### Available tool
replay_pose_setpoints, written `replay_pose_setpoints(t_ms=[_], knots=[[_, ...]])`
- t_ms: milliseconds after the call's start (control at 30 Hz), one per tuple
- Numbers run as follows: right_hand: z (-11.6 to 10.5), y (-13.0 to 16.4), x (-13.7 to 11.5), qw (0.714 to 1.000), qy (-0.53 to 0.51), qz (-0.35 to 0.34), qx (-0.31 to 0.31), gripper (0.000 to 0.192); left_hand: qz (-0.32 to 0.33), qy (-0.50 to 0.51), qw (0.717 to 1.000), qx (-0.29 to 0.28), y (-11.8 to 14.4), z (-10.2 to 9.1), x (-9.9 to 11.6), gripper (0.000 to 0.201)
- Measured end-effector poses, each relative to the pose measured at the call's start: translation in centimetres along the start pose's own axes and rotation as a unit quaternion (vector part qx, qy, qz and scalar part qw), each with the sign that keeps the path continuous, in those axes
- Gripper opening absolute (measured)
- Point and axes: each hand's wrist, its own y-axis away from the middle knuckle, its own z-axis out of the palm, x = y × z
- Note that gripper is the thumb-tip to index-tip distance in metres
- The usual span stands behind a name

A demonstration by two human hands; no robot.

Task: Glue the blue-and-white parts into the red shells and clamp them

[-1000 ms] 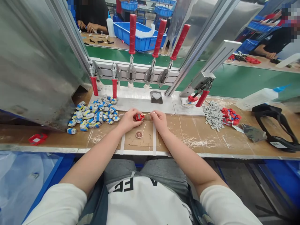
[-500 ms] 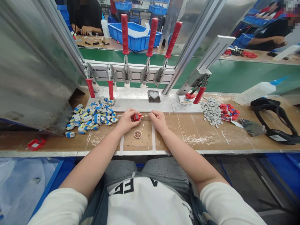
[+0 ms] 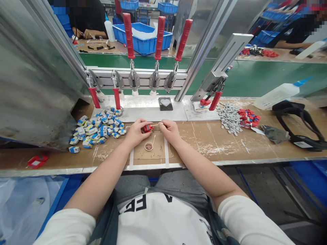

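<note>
My left hand (image 3: 136, 132) pinches a small red part (image 3: 147, 128) just above the wooden bench (image 3: 209, 141). My right hand (image 3: 170, 131) holds a thin stick (image 3: 155, 125) whose tip touches that red part. Below the two hands sits a small round cup (image 3: 149, 146) with a second stick leaning in it. A pile of blue, white and yellow blocks (image 3: 98, 126) lies just left of my left hand.
A row of red-handled toggle clamps (image 3: 155, 44) stands behind on a metal plate, with a dark block bearing a heart shape (image 3: 165, 103). Grey pieces (image 3: 230, 117) and red pieces (image 3: 247, 115) lie right, beside a glue bottle (image 3: 278, 94) and black straps (image 3: 298, 126). Other people work beyond.
My hands keep their hold on the red part and stick; only the view has shifted slightly, moving everything left and up in the picture.
</note>
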Motion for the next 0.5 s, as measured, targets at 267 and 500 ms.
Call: replay_pose_setpoints(t_ms=[267,500], knots=[[-1.0,2.1,-1.4,0.941,0.075,-0.159,-0.289,0.038,0.001,0.023,0.999,0.048,-0.1,-0.1,-0.9,0.043],[-0.9,-0.5,-2.9,0.942,0.198,-0.152,-0.223,0.046,-0.012,0.063,0.996,0.067,-0.3,-0.2,-0.5,0.041]])
